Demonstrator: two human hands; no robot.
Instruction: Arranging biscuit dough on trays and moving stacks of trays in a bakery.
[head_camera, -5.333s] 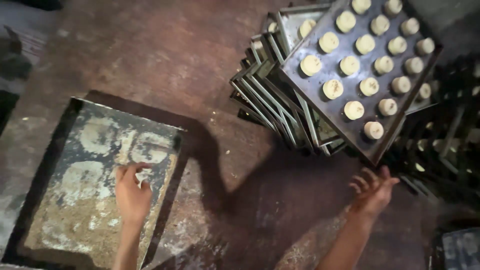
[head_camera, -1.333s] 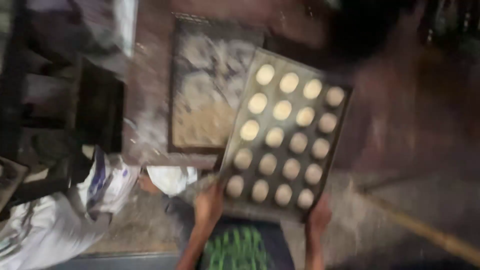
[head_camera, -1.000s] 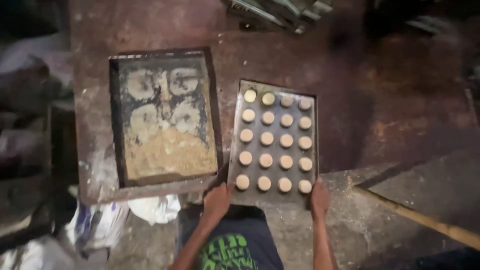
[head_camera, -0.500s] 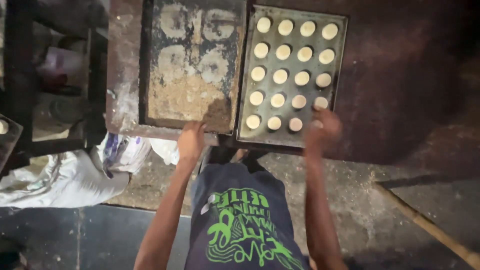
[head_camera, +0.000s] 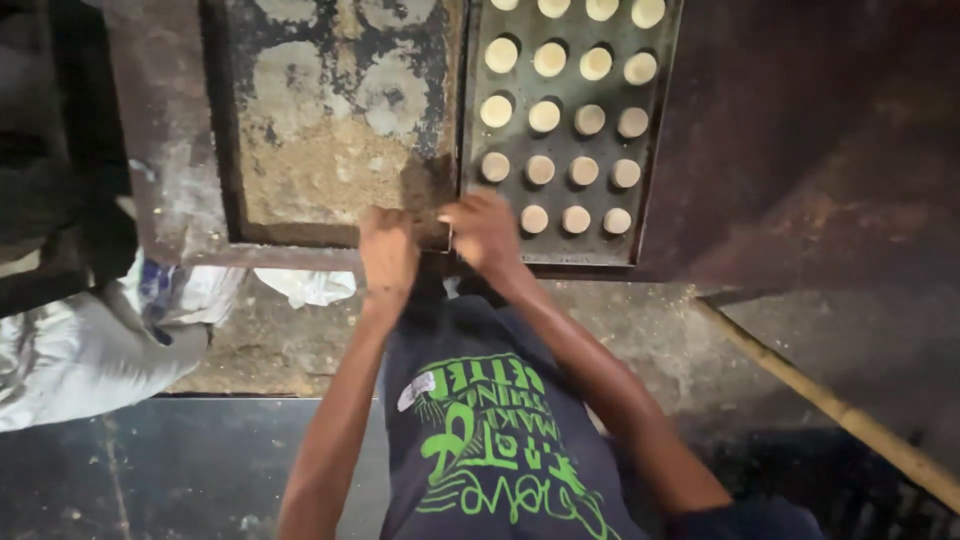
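Note:
A dark metal tray (head_camera: 655, 150) carrying several rows of pale round dough pieces (head_camera: 543, 116) lies on the worn table, right of centre. Touching its left side is an empty tray (head_camera: 225, 150) crusted with flour and crumbs. My left hand (head_camera: 388, 250) grips the near rim of the crusted tray, close to its right corner, fingers curled over the edge. My right hand (head_camera: 485, 230) sits just beside it, where the two trays meet. Its fingers are bent, and which tray they hold is hidden. My dark shirt with a green print fills the lower middle.
The table's near edge (head_camera: 290, 256) runs just below my hands. White sacks and crumpled cloth (head_camera: 90, 340) lie on the floor at the left. A long wooden pole (head_camera: 830, 400) slants across the lower right. Dark bare tabletop (head_camera: 800, 130) lies right of the dough tray.
The dough tray was carried over and set down beside the crusted tray. My right hand has left its far side and moved left, next to my left hand at the crusted tray's near corner.

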